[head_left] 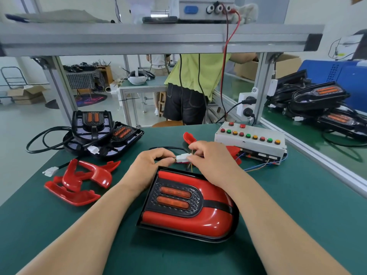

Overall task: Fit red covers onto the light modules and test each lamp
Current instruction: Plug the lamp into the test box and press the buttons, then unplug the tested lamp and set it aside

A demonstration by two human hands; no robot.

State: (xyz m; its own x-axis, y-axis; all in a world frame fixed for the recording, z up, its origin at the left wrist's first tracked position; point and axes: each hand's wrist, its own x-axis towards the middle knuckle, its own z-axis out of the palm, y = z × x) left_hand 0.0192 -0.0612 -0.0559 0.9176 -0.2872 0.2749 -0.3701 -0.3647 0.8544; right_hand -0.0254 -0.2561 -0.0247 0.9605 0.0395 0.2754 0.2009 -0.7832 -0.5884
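Both hands, left hand (153, 161) and right hand (206, 155), pinch the white connector (182, 158) just beyond the red-covered lamp (188, 205) on the mat; squaring the halves should seat them cleanly.

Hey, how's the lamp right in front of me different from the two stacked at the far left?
The near lamp wears a red cover; the stacked lamps are bare black. The near lamp lies flat on its own; the stacked lamps overlap in a pile. Both kinds show twin orange light bars.
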